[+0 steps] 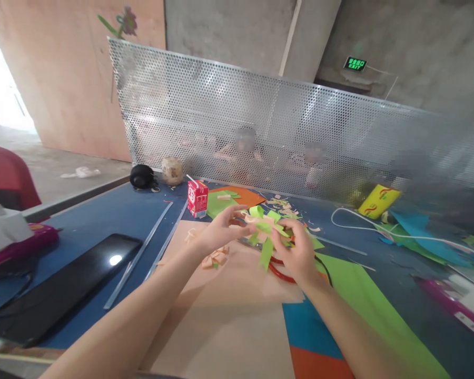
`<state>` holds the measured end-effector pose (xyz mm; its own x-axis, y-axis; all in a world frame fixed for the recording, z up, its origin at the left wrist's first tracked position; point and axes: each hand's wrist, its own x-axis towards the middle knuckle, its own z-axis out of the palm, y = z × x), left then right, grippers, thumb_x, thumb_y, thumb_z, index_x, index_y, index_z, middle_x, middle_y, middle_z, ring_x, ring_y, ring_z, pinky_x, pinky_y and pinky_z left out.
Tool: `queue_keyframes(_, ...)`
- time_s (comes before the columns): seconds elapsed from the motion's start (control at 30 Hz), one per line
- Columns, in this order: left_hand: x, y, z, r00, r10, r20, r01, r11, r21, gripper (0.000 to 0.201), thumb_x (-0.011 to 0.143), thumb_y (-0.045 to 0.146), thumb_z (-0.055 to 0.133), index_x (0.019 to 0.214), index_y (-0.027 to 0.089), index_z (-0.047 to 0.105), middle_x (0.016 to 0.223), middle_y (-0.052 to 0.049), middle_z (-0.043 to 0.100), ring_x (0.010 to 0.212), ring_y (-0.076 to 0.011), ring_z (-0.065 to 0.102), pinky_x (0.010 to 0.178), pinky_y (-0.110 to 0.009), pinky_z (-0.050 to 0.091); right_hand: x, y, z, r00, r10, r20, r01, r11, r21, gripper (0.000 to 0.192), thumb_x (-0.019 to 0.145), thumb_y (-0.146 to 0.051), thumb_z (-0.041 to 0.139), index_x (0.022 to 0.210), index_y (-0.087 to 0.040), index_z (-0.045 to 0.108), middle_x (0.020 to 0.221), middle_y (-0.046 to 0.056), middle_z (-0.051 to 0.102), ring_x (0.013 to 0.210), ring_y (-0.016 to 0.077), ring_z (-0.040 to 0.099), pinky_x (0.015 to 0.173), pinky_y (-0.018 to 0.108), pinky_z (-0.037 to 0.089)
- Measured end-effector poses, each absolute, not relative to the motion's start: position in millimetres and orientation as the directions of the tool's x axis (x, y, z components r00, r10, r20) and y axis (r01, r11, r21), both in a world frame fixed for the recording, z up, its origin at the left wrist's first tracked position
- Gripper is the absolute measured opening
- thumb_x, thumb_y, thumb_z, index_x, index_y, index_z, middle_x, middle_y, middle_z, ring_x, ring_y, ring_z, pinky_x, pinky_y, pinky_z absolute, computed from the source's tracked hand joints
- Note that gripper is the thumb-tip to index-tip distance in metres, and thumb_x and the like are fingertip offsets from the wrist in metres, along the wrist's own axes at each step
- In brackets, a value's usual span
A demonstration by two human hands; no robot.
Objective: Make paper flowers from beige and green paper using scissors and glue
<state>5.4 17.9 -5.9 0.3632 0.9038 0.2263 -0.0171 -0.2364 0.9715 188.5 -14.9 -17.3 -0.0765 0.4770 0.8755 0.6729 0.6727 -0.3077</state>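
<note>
My left hand and my right hand meet above the table's middle and both pinch a paper bow of green and peach loops. A green strip hangs down from it between my hands. Just under my right hand lie red-handled scissors, partly hidden. A smaller peach paper flower rests on the peach paper sheet below my left wrist.
A red drink carton with a straw stands behind green and orange sheets. A black tablet lies at left. Green, blue and orange sheets lie at right, with a white cable and paper scraps. A perforated metal screen backs the table.
</note>
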Motion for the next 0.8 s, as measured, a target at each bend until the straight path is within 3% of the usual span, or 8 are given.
queue_keyframes(0.1,3.0,20.0,-6.2,0.351,0.920,0.177,0.045,-0.205,0.978,0.052,0.059,0.028,0.070,0.106,0.017,0.051,0.094,-0.007,0.056,0.086,-0.0170,0.053,0.074,-0.032,0.043,199.5,-18.2,-9.1,-0.329,0.159,0.931,0.718,0.682,0.137,0.022,0.071,-0.007,0.054,0.089,-0.018,0.049,0.081,0.006,0.057,0.079,0.0189,0.052,0.070,0.035,0.046)
queue_keyframes(0.17,0.1,20.4,-3.3,0.407,0.906,0.114,0.021,-0.134,0.991,0.039,0.062,0.030,0.067,0.096,0.015,0.057,0.085,-0.005,0.057,0.078,-0.0147,0.054,0.070,-0.030,0.044,204.9,-20.1,-4.9,-0.436,0.031,0.900,0.711,0.625,0.323,0.027,0.068,-0.006,0.058,0.091,-0.018,0.050,0.084,0.007,0.058,0.082,0.0204,0.051,0.072,0.037,0.046)
queue_keyframes(0.23,-3.3,20.0,0.9,0.464,0.883,0.073,-0.042,-0.061,0.997,0.031,0.068,0.036,0.061,0.091,0.015,0.060,0.078,-0.003,0.056,0.070,-0.0120,0.053,0.063,-0.027,0.044,207.2,-21.6,-3.0,-0.492,-0.035,0.870,0.713,0.557,0.426,0.026,0.067,-0.007,0.061,0.089,-0.018,0.052,0.082,0.006,0.059,0.081,0.0201,0.051,0.071,0.037,0.045)
queue_keyframes(0.33,-7.8,17.9,7.3,0.507,0.859,0.070,-0.100,-0.022,0.995,0.030,0.073,0.041,0.055,0.090,0.017,0.062,0.073,-0.002,0.055,0.064,-0.0092,0.050,0.059,-0.023,0.042,205.4,-24.3,-2.9,-0.562,-0.065,0.825,0.691,0.512,0.511,0.021,0.068,-0.010,0.062,0.085,-0.019,0.054,0.082,0.004,0.059,0.082,0.0187,0.051,0.072,0.036,0.045)
queue_keyframes(0.5,-9.6,14.1,12.2,0.541,0.839,0.057,-0.075,-0.019,0.997,0.025,0.069,0.037,0.061,0.086,0.019,0.061,0.076,-0.001,0.057,0.067,-0.0090,0.051,0.061,-0.021,0.041,200.3,-28.9,-1.8,-0.645,-0.122,0.754,0.615,0.502,0.608,0.016,0.068,-0.012,0.063,0.081,-0.018,0.054,0.086,0.005,0.057,0.083,0.0166,0.050,0.074,0.036,0.045)
queue_keyframes(0.67,-10.4,14.3,12.6,0.591,0.806,0.042,-0.100,0.022,0.995,0.025,0.069,0.033,0.062,0.088,0.019,0.057,0.069,0.001,0.053,0.061,-0.0076,0.048,0.060,-0.022,0.039,200.0,-29.3,0.4,-0.666,-0.130,0.735,0.604,0.484,0.633,0.017,0.067,-0.010,0.064,0.080,-0.017,0.056,0.086,0.005,0.056,0.082,0.0161,0.049,0.074,0.036,0.044)
queue_keyframes(0.8,-13.3,15.1,12.9,0.612,0.790,0.023,-0.056,0.014,0.998,0.030,0.069,0.031,0.062,0.095,0.020,0.055,0.078,0.000,0.053,0.067,-0.0089,0.049,0.060,-0.023,0.038,201.1,-28.2,0.2,-0.682,-0.122,0.721,0.598,0.476,0.645,0.015,0.069,-0.011,0.062,0.081,-0.017,0.056,0.086,0.004,0.056,0.082,0.0163,0.049,0.073,0.036,0.044)
